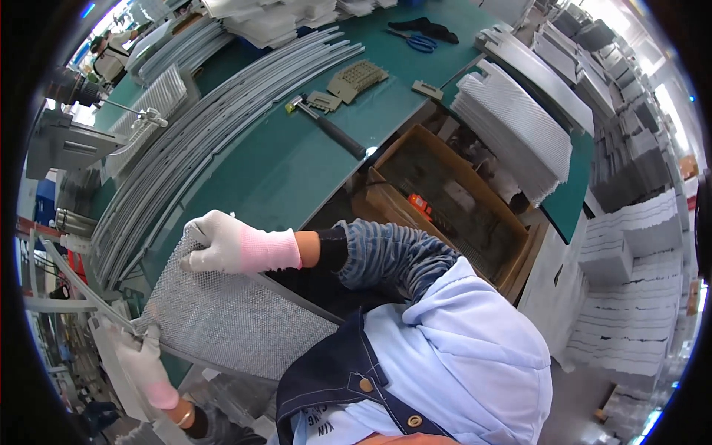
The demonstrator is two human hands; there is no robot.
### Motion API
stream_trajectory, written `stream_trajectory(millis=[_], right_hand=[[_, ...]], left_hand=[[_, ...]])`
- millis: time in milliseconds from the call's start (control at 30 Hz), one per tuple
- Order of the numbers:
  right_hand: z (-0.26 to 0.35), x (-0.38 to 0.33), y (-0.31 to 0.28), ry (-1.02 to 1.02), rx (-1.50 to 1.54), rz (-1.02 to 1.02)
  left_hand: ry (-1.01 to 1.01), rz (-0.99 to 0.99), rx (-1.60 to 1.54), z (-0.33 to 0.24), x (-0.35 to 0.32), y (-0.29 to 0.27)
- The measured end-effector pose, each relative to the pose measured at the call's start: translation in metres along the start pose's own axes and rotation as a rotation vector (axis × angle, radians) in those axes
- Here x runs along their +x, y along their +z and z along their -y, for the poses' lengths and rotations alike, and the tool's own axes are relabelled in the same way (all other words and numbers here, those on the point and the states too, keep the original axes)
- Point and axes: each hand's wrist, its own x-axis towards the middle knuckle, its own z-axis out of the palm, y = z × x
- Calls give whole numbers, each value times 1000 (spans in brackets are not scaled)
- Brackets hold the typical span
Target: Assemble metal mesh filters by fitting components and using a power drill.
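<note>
I hold a grey metal mesh panel (230,319) between both hands at the near edge of a green table (282,170). My right hand (215,248), in a white glove with a pink cuff, grips the panel's upper corner. Gloved the same way, my left hand (141,356) pinches the panel's lower left corner, where a thin metal frame strip (81,285) meets it. The panel is tilted, its lower edge close to my chest.
A long stack of grey metal frame strips (215,119) lies across the table. A hammer (326,122), tan plastic parts (356,78) and blue scissors (417,41) lie beyond. An open cardboard box (445,193) sits below the table, with white mesh stacks (519,126) at right.
</note>
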Motion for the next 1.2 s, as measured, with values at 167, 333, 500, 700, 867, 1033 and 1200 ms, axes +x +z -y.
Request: stream_trajectory(millis=[167,333,500,700,867,1033,1200], right_hand=[[12,-13,-3,-100,11,-10],[36,-25,2,-153,-26,94],[48,-32,-2,-73,182,25],[18,-33,2,-132,-65,-221],[20,-24,10,-166,-74,-206],[13,-22,19,-158,179,-227],[29,-26,11,-201,1,-227]], left_hand=[[-57,87,119,-23,24,-29],[52,869,225,-88,66,-15],[365,1071,95,-116,86,41],[141,898,194,-90,83,62],[114,800,70,-71,75,56],[110,807,115,-72,72,43],[103,796,-35,-79,77,41]])
